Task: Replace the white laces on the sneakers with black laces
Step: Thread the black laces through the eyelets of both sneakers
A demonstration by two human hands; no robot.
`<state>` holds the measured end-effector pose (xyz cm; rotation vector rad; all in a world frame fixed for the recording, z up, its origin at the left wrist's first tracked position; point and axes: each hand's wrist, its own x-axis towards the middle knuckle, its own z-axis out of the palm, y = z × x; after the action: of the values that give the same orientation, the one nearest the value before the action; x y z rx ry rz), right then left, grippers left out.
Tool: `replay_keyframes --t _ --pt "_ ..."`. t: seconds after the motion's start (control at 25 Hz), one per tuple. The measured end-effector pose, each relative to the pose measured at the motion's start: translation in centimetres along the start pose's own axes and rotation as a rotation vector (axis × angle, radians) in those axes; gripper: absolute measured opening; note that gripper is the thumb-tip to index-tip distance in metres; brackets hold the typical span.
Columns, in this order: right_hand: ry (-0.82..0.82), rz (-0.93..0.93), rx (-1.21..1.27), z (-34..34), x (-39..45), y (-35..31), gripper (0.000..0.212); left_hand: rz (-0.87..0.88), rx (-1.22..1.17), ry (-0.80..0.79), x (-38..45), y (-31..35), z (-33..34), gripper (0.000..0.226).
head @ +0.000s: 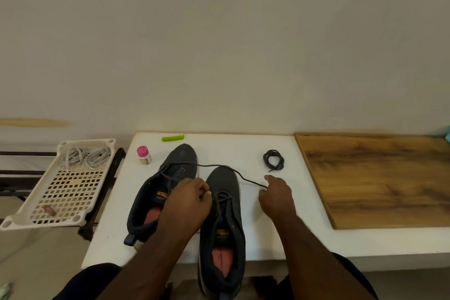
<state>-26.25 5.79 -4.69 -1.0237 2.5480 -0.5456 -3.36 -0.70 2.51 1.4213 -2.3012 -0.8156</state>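
A: What is held?
B: A lace is pinched by the left hand over the sneakers, its end by the right hand.
A: The risk?
B: If pulled hard, it could be drawn out of the eyelets.

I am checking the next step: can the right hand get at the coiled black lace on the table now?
Probably yes: the coiled black lace lies just beyond the right hand on bare table, but that hand pinches the threaded lace.
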Motion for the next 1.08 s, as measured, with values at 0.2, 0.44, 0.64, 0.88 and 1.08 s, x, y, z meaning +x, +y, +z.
replay_keyframes --t 0.2,0.44,0.64,0.88,1.08 --pt "-0.043 -0.121 -0.282 0.7 -0.3 -0.4 0.032 -0.060 -0.076 -0.070 -0.1 0.1 -0.2 0.012" --pt "0.071 -0.134 0.470 -2.9 -2.9 -5.9 0.020 0.048 -0.175 0.054 0.1 0.1 -0.3 0.028" --pt "-0.209 -0.376 0.669 -5.1 -6.6 -10.3 0.022 0.150 -0.374 -0.019 -0.1 0.6 -0.5 0.044" --pt "-0.077 -0.129 0.432 -5.3 -7.1 -7.3 0.010 0.104 -0.251 0.133 0.2 0.2 -1.3 0.021" --pt "-0.371 -0.015 0.268 -4.7 -8.7 -7.0 0.026 0.093 -0.194 0.068 0.3 0.0 0.1 0.022"
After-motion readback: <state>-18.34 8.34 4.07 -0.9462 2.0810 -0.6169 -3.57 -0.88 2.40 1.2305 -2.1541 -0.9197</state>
